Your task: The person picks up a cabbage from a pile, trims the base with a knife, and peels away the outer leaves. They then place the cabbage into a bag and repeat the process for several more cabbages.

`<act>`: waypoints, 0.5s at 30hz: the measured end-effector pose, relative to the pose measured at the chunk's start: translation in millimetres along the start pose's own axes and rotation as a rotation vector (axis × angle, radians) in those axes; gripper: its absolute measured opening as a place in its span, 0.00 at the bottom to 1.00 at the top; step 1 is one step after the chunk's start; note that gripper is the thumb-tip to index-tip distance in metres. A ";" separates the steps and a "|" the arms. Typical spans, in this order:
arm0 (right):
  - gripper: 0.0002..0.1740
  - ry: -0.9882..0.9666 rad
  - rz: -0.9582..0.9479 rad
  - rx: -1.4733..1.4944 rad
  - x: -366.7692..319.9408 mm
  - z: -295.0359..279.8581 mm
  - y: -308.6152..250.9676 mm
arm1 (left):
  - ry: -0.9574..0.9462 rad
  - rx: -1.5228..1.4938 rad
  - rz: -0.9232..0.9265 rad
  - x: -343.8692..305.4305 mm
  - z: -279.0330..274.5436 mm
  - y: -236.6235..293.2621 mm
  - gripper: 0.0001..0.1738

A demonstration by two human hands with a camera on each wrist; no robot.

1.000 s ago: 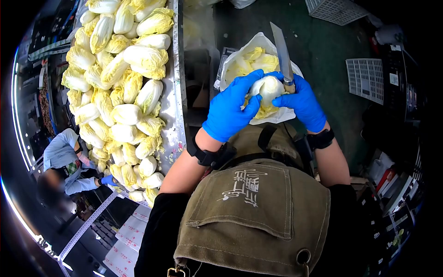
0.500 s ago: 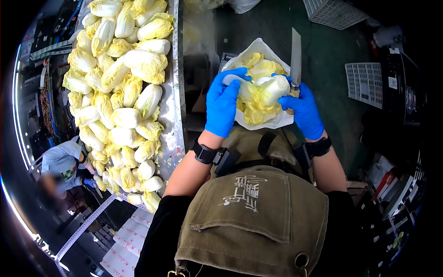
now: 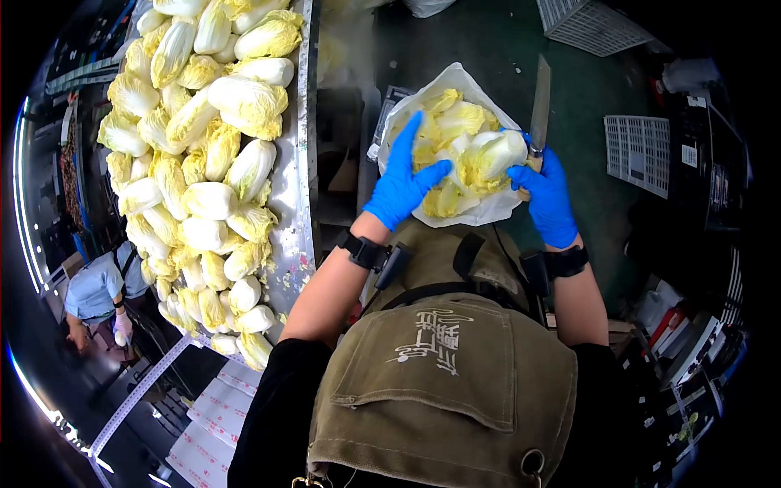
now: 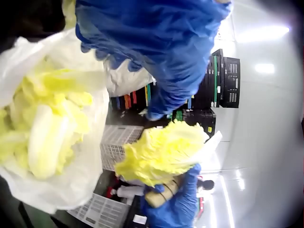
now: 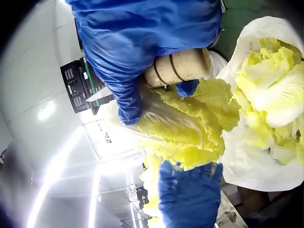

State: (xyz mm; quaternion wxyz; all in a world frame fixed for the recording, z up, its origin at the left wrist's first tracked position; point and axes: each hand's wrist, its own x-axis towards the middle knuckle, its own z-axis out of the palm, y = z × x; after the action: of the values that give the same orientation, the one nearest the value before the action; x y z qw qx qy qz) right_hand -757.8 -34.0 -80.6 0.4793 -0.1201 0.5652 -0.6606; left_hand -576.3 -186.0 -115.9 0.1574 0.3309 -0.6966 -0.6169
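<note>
In blue gloves, the right hand (image 3: 550, 200) grips a knife by its pale wooden handle (image 5: 178, 67), blade (image 3: 540, 104) pointing away from the body. The same hand holds a small cabbage (image 3: 494, 156), its yellow leaves spread. To its left the left hand (image 3: 402, 180) stands with fingers extended and thumb apart, holding nothing. Below both hands, a white bag (image 3: 451, 80) lies open with loose yellow and white leaves (image 4: 46, 137) inside. In the left wrist view the cabbage (image 4: 164, 154) hangs beside the bag, apart from the left hand (image 4: 156, 42).
Many cabbages (image 3: 210, 201) are heaped on a metal table (image 3: 294, 203) at the left. Another person (image 3: 98, 286) is beyond it. White crates (image 3: 639, 154) stand on the green floor at the right. White boxes (image 3: 218, 415) lie at the lower left.
The left hand has come off the cabbage; the pale leaf it held at half a second ago is out of it. The cabbage and knife have shifted right with the right hand.
</note>
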 end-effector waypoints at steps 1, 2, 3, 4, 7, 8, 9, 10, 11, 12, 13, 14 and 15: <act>0.28 -0.035 0.036 -0.050 1.3 -3.5 -0.4 | -0.114 -0.072 0.029 3.2 2.3 15.5 0.43; 0.28 -0.069 0.076 -0.101 1.4 -8.3 -0.5 | -0.197 -0.183 0.043 4.6 6.1 30.5 0.41; 0.28 -0.107 0.118 -0.152 0.6 -10.1 -0.2 | -0.276 -0.294 0.054 3.9 10.8 45.5 0.39; 0.29 -0.127 0.159 -0.124 1.1 -8.7 0.2 | -0.229 -0.295 0.099 3.7 17.5 58.1 0.30; 0.32 -0.146 0.148 -0.056 1.7 3.4 -1.1 | -0.058 -0.258 -0.031 2.7 22.9 52.8 0.20; 0.32 -0.125 0.062 -0.046 -0.8 18.7 -1.8 | 0.031 -0.133 0.051 1.7 27.1 55.8 0.17; 0.33 -0.102 -0.017 -0.034 -4.6 31.0 -2.4 | 0.067 -0.064 0.108 -0.7 28.3 58.6 0.17; 0.36 -0.069 0.029 -0.014 -5.8 38.0 -8.4 | 0.102 0.007 0.165 -1.8 28.7 61.1 0.17; 0.35 -0.068 0.009 -0.046 -5.0 37.6 -8.3 | 0.137 0.079 0.231 0.1 28.0 64.1 0.17; 0.35 -0.070 -0.010 -0.077 -4.6 37.1 -7.0 | 0.150 0.157 0.237 0.3 25.2 68.9 0.16; 0.34 -0.073 -0.025 -0.108 -4.7 36.5 -6.2 | 0.163 0.235 0.240 -1.4 20.4 74.2 0.16; 0.34 -0.088 -0.022 -0.123 -4.2 35.5 -7.5 | 0.175 0.313 0.243 -1.8 15.6 76.7 0.15; 0.33 -0.102 -0.022 -0.138 -2.5 34.0 -9.6 | 0.198 0.204 0.217 0.4 11.6 74.0 0.14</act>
State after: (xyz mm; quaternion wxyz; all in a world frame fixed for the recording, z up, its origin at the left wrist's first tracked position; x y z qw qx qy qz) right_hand -737.5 -54.6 -60.1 0.4908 -0.1929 0.5829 -0.6182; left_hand -603.7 -176.0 -46.8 0.2566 0.3271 -0.7682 -0.4869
